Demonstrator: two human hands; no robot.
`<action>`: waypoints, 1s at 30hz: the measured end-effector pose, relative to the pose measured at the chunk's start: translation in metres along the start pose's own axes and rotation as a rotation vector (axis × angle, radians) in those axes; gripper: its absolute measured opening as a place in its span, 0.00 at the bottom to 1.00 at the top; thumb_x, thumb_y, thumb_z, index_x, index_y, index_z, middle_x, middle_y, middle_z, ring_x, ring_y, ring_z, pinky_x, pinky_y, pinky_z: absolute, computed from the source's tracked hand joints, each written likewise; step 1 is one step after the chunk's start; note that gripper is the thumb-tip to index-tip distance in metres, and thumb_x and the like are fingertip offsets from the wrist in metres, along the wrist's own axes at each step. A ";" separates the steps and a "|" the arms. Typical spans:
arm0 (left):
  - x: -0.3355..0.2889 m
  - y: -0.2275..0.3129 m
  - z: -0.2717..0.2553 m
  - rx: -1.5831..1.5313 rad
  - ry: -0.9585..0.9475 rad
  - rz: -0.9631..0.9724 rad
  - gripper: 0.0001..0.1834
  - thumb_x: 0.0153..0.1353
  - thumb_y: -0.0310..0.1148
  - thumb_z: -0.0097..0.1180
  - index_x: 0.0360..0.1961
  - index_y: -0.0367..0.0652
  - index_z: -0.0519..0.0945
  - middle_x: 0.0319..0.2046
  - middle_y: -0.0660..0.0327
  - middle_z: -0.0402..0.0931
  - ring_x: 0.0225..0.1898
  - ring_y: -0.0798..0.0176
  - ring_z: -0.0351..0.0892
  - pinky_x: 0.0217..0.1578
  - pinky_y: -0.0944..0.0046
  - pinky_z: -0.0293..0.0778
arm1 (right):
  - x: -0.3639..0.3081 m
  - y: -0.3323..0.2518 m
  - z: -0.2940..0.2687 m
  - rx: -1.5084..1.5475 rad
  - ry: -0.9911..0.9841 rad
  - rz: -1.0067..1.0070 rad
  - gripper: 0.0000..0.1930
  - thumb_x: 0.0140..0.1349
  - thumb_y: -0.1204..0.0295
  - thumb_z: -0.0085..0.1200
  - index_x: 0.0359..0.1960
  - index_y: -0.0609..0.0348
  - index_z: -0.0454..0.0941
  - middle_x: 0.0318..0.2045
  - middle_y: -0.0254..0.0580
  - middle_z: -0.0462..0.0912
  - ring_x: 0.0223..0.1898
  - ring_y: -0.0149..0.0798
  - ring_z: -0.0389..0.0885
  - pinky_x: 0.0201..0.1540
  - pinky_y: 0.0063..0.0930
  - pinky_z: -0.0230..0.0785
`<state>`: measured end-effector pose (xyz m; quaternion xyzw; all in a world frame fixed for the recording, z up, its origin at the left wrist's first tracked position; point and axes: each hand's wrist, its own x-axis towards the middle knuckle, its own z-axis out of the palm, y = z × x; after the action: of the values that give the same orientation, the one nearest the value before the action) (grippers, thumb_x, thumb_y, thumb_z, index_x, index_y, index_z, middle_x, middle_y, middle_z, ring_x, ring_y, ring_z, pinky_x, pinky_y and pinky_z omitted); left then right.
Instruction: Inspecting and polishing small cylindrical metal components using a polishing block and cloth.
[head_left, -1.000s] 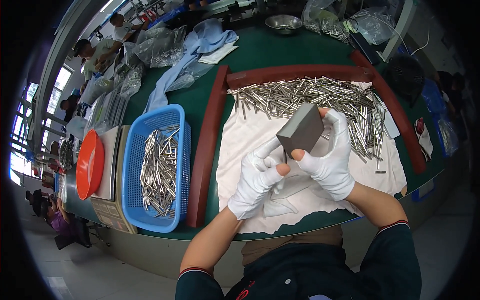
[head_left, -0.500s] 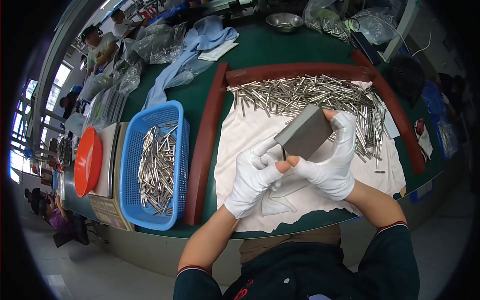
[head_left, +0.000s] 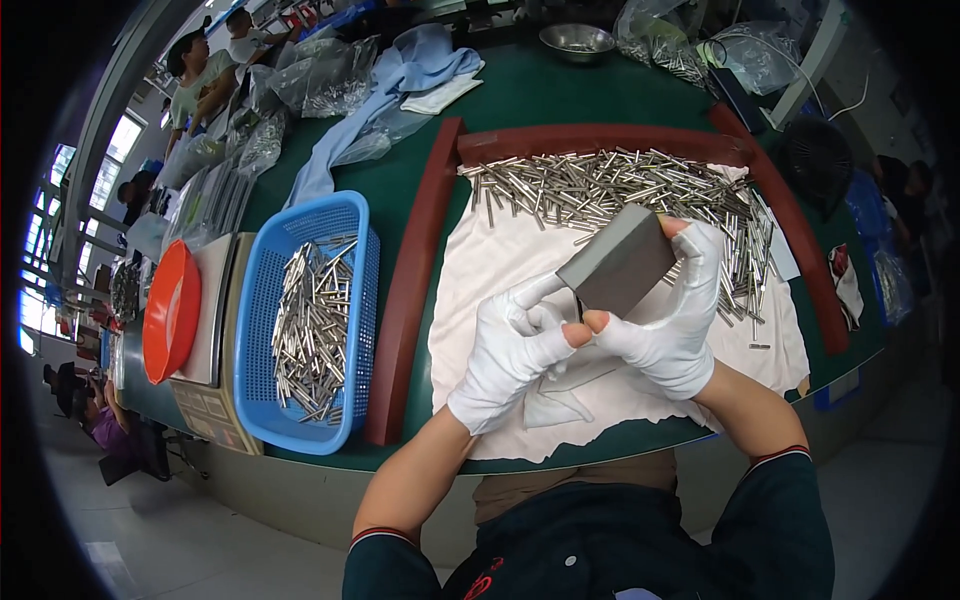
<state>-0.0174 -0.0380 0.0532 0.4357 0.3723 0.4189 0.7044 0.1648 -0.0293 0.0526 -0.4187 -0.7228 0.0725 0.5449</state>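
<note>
Both hands are in white gloves: the right hand [head_left: 672,330] grips a grey rectangular block [head_left: 617,262] tilted up over the white cloth [head_left: 500,270], and the left hand [head_left: 512,350] pinches at its lower edge. Metal pins [head_left: 600,185] are piled toward the table's [head_left: 560,100] far edge, with a blue basket [head_left: 262,330] of pins near the left edge.

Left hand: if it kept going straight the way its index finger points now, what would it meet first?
The white-gloved left hand points up and to the right, and its index fingertip already seems to touch the lower end of the grey rectangular block held by the right hand. Depth is unclear, but the block comes first.
</note>
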 end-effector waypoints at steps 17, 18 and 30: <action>0.010 -0.001 -0.007 -0.551 -0.157 -0.082 0.43 0.63 0.63 0.40 0.59 0.29 0.64 0.08 0.70 0.57 0.10 0.73 0.55 0.25 0.71 0.58 | 0.004 0.013 -0.010 0.019 0.073 0.054 0.41 0.38 0.61 0.72 0.54 0.62 0.62 0.45 0.41 0.65 0.46 0.38 0.68 0.50 0.32 0.63; 0.011 0.001 -0.007 -0.548 -0.161 -0.080 0.43 0.63 0.63 0.40 0.59 0.29 0.64 0.08 0.70 0.57 0.10 0.73 0.55 0.25 0.71 0.58 | 0.005 0.013 -0.010 0.018 0.078 0.051 0.41 0.38 0.61 0.72 0.54 0.62 0.62 0.45 0.41 0.65 0.46 0.38 0.68 0.50 0.32 0.63; 0.015 -0.012 -0.018 -0.664 -0.348 -0.061 0.40 0.64 0.63 0.34 0.51 0.31 0.74 0.09 0.67 0.58 0.13 0.70 0.55 0.24 0.71 0.56 | 0.008 0.008 -0.005 -0.098 0.000 0.049 0.41 0.37 0.63 0.72 0.54 0.60 0.63 0.43 0.45 0.65 0.44 0.43 0.69 0.47 0.36 0.65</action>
<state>-0.0250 -0.0223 0.0336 0.2371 0.1037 0.4153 0.8721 0.1730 -0.0205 0.0562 -0.4627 -0.7149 0.0503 0.5217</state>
